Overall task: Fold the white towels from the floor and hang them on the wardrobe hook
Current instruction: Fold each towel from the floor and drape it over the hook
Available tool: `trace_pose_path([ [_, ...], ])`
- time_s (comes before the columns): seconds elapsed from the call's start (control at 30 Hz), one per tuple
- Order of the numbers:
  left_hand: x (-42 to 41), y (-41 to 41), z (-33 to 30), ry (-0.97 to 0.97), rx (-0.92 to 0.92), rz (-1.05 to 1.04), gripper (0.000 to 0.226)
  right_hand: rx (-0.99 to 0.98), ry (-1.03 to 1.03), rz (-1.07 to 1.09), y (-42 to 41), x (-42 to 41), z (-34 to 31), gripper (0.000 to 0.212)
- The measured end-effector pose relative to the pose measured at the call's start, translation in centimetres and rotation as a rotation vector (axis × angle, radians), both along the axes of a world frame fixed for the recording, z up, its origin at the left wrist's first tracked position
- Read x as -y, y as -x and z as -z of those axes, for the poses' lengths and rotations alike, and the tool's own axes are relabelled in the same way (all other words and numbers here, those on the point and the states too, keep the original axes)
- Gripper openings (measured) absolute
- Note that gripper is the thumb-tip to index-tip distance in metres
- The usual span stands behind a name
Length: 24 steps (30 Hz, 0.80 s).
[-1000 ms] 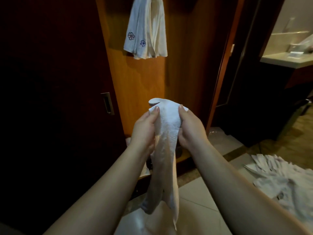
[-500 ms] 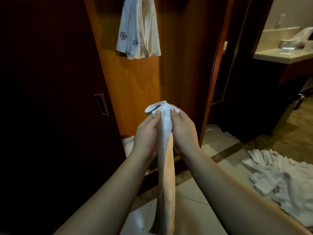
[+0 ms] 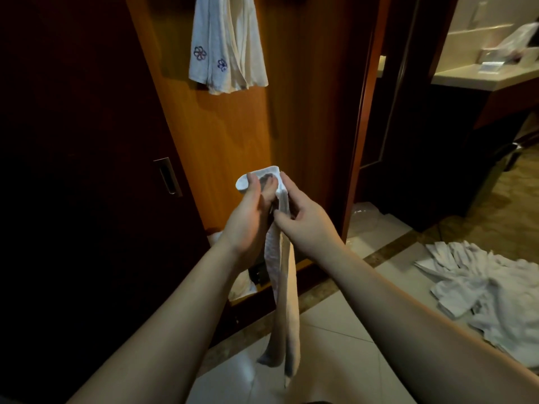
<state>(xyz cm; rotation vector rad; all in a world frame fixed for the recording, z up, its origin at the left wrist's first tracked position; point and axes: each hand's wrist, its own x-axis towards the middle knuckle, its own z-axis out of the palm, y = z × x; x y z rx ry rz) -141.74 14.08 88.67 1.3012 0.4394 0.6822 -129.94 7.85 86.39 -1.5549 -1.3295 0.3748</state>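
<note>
The folded white towel (image 3: pixel 284 275) hangs as a narrow strip in front of the open wardrobe (image 3: pixel 227 147), its top held between both hands and its tail dropping toward the tiled floor (image 3: pixel 344 333). Over the last second it has gone from a loosely spread fold to a tight lengthwise band, and its upper end is now turned over into a small loop. The left hand (image 3: pixel 248 220) has its thumb and fingers curled around that loop, while the right hand (image 3: pixel 306 220) pinches the strip just below — so the folding looks about done and this towel seems ready to lift to the hook. The hook itself is cut off at the top edge; only the hung towels (image 3: pixel 227 51) below it show, one with small flower embroidery. More white towels (image 3: pixel 493 293) lie heaped on the floor to the right — the count is unclear. The wardrobe's left side is too dark to read.
</note>
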Motion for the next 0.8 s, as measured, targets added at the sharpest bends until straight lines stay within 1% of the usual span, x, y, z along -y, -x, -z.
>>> trace_pose_path([
  [0.07,-0.3,-0.1,-0.1,-0.035,-0.073,0.021,0.058,-0.011,-0.056,0.07,0.1,-0.1,0.6,0.058],
  [0.13,-0.5,-0.2,-0.3,-0.069,-0.123,0.047,0.057,-0.061,-0.067,0.107,0.2,-0.4,0.8,0.049],
  [0.23,-1.0,-0.1,-0.3,-0.116,-0.171,-0.013,0.06,-0.075,-0.042,0.089,-0.5,-0.8,0.4,0.043],
  [0.3,-1.1,-0.1,-0.2,-0.151,-0.181,-0.06,0.056,-0.083,-0.06,0.089,-1.3,-0.9,0.0,0.039],
  [0.33,-1.2,-0.1,0.0,-0.212,-0.184,-0.112,0.051,-0.091,-0.078,0.092,-1.7,-1.0,-0.2,0.037],
  [0.37,-1.3,-0.1,0.2,-0.316,-0.181,-0.196,0.044,-0.098,-0.09,0.094,-2.1,-1.0,-0.4,0.035],
  [0.43,-2.1,0.2,0.7,-0.596,-0.186,-0.407,0.021,-0.101,-0.106,0.105,-2.8,-1.0,-0.8,0.033],
  [0.47,-2.7,0.5,0.9,-0.724,-0.219,-0.464,0.021,-0.095,-0.117,0.111,-3.2,-1.0,-1.0,0.032],
  [0.5,-3.4,0.7,1.1,-0.821,-0.269,-0.489,0.032,-0.089,-0.125,0.117,-3.7,-0.9,-1.3,0.031],
  [0.57,-4.6,1.1,1.3,-0.914,-0.404,-0.51,0.05,-0.076,-0.129,0.119,-4.4,-0.6,-1.8,0.029],
  [0.63,-5.5,1.4,1.4,-0.981,-0.491,-0.511,0.054,-0.071,-0.14,0.117,-5.1,-0.4,-2.4,0.023],
  [0.77,-7.3,2.0,2.0,-1.022,-0.682,-0.481,0.043,-0.088,-0.188,0.131,-6.2,0.0,-3.3,0.018],
  [0.8,-7.6,2.1,2.1,-1.057,-0.705,-0.478,0.039,-0.085,-0.196,0.131,-6.4,0.1,-3.6,0.018],
])
